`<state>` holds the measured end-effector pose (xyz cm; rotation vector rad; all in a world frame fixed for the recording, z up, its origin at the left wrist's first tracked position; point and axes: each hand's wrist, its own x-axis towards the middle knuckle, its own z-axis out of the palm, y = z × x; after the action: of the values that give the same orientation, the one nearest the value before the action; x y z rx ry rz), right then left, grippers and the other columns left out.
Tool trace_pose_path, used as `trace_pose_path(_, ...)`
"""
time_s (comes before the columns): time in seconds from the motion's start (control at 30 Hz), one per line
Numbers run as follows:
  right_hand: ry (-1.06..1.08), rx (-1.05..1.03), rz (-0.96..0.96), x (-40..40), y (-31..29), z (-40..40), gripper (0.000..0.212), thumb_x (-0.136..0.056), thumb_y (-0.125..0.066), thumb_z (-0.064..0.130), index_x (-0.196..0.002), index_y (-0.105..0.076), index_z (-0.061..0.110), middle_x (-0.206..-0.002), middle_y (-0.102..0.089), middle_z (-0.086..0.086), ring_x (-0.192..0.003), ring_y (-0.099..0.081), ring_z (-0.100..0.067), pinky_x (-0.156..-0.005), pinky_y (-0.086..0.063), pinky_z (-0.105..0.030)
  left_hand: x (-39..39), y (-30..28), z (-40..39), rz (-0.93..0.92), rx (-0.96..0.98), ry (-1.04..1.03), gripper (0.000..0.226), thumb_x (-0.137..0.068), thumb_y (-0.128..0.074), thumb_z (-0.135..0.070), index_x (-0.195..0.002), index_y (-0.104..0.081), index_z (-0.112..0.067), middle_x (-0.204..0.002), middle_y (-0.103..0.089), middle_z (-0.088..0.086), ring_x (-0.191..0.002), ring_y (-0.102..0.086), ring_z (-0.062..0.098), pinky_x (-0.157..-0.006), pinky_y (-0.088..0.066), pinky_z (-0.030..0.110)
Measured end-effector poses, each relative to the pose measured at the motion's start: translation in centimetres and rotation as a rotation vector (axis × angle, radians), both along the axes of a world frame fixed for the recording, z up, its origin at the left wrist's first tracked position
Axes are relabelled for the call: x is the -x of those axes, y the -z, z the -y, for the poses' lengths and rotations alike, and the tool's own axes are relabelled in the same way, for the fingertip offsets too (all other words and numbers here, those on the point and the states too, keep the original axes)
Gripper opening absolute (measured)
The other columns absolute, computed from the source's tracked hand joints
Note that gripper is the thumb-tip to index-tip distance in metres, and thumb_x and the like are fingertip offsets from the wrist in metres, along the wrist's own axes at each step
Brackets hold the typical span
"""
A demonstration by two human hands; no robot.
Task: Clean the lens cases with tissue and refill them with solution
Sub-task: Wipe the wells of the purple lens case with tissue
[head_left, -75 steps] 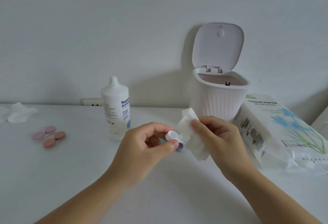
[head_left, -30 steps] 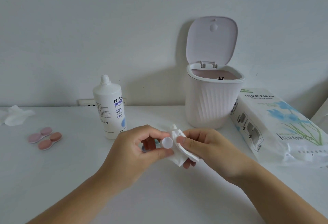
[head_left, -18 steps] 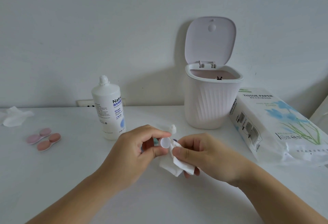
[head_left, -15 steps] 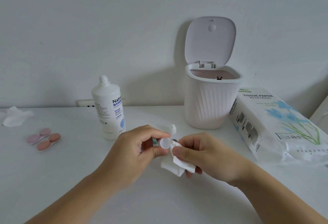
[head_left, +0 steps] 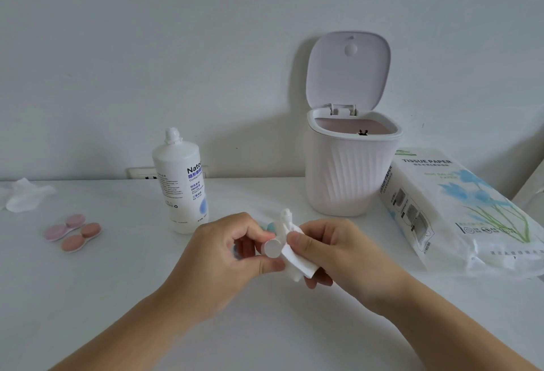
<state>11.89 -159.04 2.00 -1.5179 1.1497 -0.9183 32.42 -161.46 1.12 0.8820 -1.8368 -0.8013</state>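
White tabletop [head_left: 294, 326] against a pale wall is serving as the work surface. At centre, the left hand [head_left: 223, 256] is pinching a small lens case [head_left: 272, 248], its white round cap facing the camera and a teal part showing behind the fingers. The right hand [head_left: 332, 256] is gripping a folded tissue [head_left: 297, 264] and pressing it against the case, just beside the left thumb. Beyond the left hand a solution bottle [head_left: 179, 182] is standing upright, capped. Far to the left of the left hand two pink lens cases [head_left: 73, 232] are lying shut, with a crumpled tissue [head_left: 23, 198] behind them. Beyond the right hand an open-lidded bin [head_left: 350, 170] is standing, and a tissue pack [head_left: 459, 211] is lying to that hand's right. Judged progress: wiping is under way; refilling appears not yet begun on this case, and whether the pink cases are finished cannot be told.
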Motion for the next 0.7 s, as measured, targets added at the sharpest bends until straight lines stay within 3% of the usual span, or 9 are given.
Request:
trace_pose_path(0.1,-0.057,-0.009,-0.110,0.3,0.0,-0.1,0.036,-0.092,-0.060,0.044,-0.072,-0.068,0.016,-0.061,-0.062,-0.006,-0.057,-0.050,-0.020,-0.053,-0.036,-0.024,-0.5,-0.2,0.4,0.054,-0.058,0.064,0.025,-0.070,-0.088,-0.011,-0.080,-0.074,-0.029,-0.070,-0.063,-0.004,-0.063,-0.054,0.007,-0.067,-0.051,0.013)
trace_pose_path(0.17,-0.115,-0.014,-0.175,0.3,0.1,-0.3,0.038,-0.093,-0.061,0.039,-0.067,-0.062,0.012,-0.056,-0.059,-0.001,-0.051,-0.046,-0.015,-0.052,-0.035,-0.020,-0.9,-0.5,0.6,0.129,-0.054,0.106,0.034,-0.075,-0.085,-0.001,-0.090,-0.077,-0.031,-0.078,-0.064,-0.002,-0.068,-0.057,0.010,-0.072,-0.052,0.015)
trace_pose_path(0.3,-0.165,-0.013,-0.189,0.2,-0.1,-0.4,0.037,-0.092,-0.062,0.034,-0.058,-0.057,0.020,-0.050,-0.053,0.008,-0.046,-0.043,-0.010,-0.049,-0.034,-0.015,-1.2,-0.9,0.7,0.184,-0.041,0.127,0.034,-0.076,-0.084,-0.009,-0.096,-0.077,-0.037,-0.085,-0.066,-0.006,-0.074,-0.060,0.016,-0.079,-0.054,0.030)
trace_pose_path(0.5,-0.062,0.010,-0.104,-0.1,0.0,-0.3,0.037,-0.091,-0.062,0.039,-0.071,-0.065,0.007,-0.056,-0.059,-0.001,-0.049,-0.050,-0.014,-0.050,-0.037,-0.019,-0.8,-0.8,0.2,0.052,0.019,0.022,0.025,-0.063,-0.085,-0.030,-0.085,-0.076,-0.029,-0.073,-0.065,-0.006,-0.069,-0.061,0.016,-0.073,-0.048,0.016)
trace_pose_path(0.7,0.055,0.035,0.058,-0.5,-0.1,-0.1,0.036,-0.091,-0.059,0.042,-0.076,-0.072,0.012,-0.067,-0.063,-0.011,-0.057,-0.054,-0.022,-0.050,-0.038,-0.024,0.4,-0.3,-0.6,-0.033,0.140,-0.034,0.029,-0.063,-0.089,-0.035,-0.073,-0.065,-0.023,-0.066,-0.061,-0.015,-0.060,-0.055,0.014,-0.063,-0.045,0.013)
